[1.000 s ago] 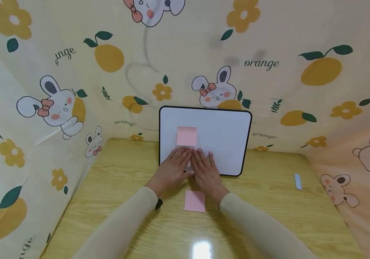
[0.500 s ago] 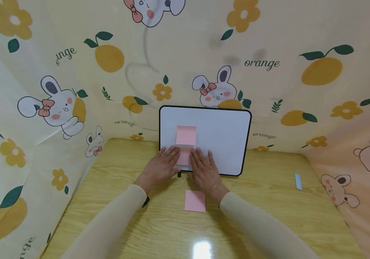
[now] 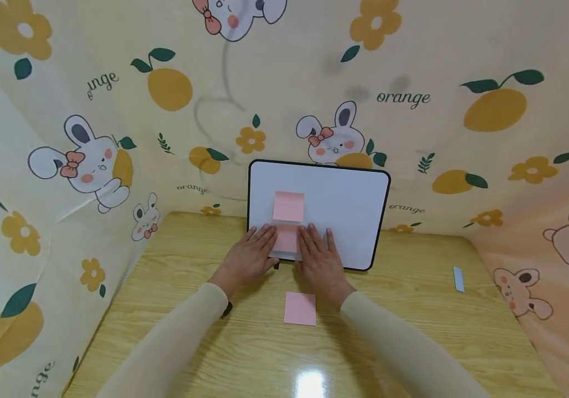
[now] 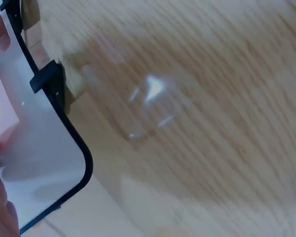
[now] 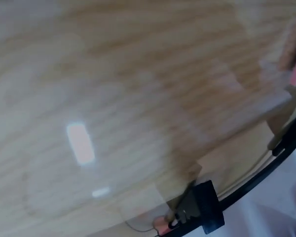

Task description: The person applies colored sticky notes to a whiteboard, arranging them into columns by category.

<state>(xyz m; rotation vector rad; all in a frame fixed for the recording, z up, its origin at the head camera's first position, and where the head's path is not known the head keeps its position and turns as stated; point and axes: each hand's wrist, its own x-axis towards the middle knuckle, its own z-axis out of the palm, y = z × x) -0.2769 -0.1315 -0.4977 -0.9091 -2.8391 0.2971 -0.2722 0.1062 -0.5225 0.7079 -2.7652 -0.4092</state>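
Head view: left hand (image 3: 245, 257) and right hand (image 3: 321, 262) apart from each other, low on the whiteboard (image 3: 344, 215), fingers extended rather than curled. Left fingertips touching the left edge of the lower pink sticky note (image 3: 286, 239), right fingertips at its right edge. Lower note placed near the whiteboard's bottom rim, left of its middle; upper pink sticky note (image 3: 288, 207) just above it, on the whiteboard's left half.

In front of the whiteboard, between beige sleeves (image 3: 175, 342), a loose pink sticky note (image 3: 300, 308) flat on the wood-grain table (image 3: 403, 320). Well to the right of the whiteboard, a small light blue strip (image 3: 458, 279) on the same tabletop. Behind the whiteboard, a cream wall covering (image 3: 314, 66) printed with rabbits, oranges, flowers and the word "orange".

Left wrist view: a black bracket (image 4: 50, 81) on the whiteboard's black frame, fingers only partly visible at the border. Right wrist view: blurred, mostly tabletop beside the whiteboard's frame.
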